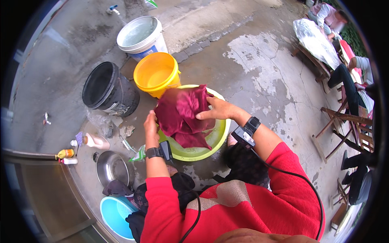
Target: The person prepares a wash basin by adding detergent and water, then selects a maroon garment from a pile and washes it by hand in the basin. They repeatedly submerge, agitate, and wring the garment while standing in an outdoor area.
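Note:
A wet maroon cloth is bunched over a yellow-green plastic basin that has water in it. The cloth is slightly blurred, and its lower end hangs towards the water. My left hand grips the left edge of the cloth, at the basin's left rim. On the other side my right hand has hold of the cloth's right edge, thumb on top and some fingertips hidden by the fabric. Both wrists carry strapped-on devices.
Beyond the basin stand a yellow bucket, a black bucket and a white bucket under a running tap. A steel bowl, bottles and a blue basin are left. People sit by wooden furniture at right.

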Available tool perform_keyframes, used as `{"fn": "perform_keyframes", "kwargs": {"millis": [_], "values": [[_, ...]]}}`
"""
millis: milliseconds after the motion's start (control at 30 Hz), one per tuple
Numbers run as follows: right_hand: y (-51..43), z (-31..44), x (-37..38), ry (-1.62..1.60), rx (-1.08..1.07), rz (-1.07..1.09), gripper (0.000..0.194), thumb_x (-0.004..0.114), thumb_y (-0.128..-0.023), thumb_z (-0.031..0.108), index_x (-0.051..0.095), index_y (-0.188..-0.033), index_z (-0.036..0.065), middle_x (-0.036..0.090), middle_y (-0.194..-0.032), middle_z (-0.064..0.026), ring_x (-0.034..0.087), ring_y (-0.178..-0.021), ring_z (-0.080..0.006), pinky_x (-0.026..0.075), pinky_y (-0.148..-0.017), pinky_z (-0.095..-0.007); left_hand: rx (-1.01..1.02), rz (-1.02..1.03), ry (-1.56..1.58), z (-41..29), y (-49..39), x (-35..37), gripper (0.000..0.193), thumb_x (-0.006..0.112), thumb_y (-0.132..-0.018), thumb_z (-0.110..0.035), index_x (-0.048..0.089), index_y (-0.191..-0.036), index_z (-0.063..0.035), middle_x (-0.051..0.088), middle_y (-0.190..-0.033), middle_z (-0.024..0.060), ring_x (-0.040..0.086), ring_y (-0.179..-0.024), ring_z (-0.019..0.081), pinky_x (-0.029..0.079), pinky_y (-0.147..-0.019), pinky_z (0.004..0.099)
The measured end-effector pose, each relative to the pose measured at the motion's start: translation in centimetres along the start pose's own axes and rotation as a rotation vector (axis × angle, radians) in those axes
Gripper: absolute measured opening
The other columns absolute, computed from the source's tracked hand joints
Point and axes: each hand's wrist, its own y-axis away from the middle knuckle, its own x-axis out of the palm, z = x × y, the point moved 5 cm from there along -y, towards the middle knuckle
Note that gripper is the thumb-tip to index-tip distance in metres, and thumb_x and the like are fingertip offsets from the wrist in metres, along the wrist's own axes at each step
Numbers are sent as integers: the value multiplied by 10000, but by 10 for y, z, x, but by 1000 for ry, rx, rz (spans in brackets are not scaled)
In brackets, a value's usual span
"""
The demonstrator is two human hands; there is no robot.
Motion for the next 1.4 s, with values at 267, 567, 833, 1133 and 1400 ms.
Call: {"fn": "perform_keyframes", "kwargs": {"millis": [267,567,833,1133,1400], "values": [[26,-9,-27,63,77,-307,544,652,-880,312,517,-1273,-39,603,-1206,-232,622,-1089,-307,509,-910,-375,87,64,-399,-8,61,12,279,712,-828,-302,700,-761,-32,631,-702,24,560,-719,117,429,-680,254],[35,1,-18,59,40,-390,510,666,-867,284,532,-1242,-34,644,-1131,-210,645,-1032,-291,524,-863,-371,495,522,-850,-81,111,47,777,684,-828,-447,406,-1398,3,478,-1368,239,434,-1307,311,328,-1089,376],[34,29,-11,-342,71,-151,502,642,-887,246,505,-1288,-22,634,-1135,-149,649,-966,-194,518,-828,-307,370,930,-697,-80,130,38,710,584,-913,-474,374,-1429,-33,488,-1361,222,484,-1259,310,390,-1040,407],[-38,19,-42,-72,74,-136,470,632,-884,238,528,-1253,-34,672,-1024,-154,654,-934,-198,518,-806,-323,654,257,-954,-132,-6,-27,561,671,-824,-331,537,-1266,-11,566,-1277,209,533,-1209,326,417,-1022,395],[-190,23,-98,27,-29,-267,447,654,-849,239,579,-1196,-34,679,-1016,-156,650,-915,-214,517,-795,-323,834,-366,-1364,-222,-119,-89,365,649,-841,-222,582,-1174,-88,587,-1164,142,553,-1059,374,463,-887,463]]}}
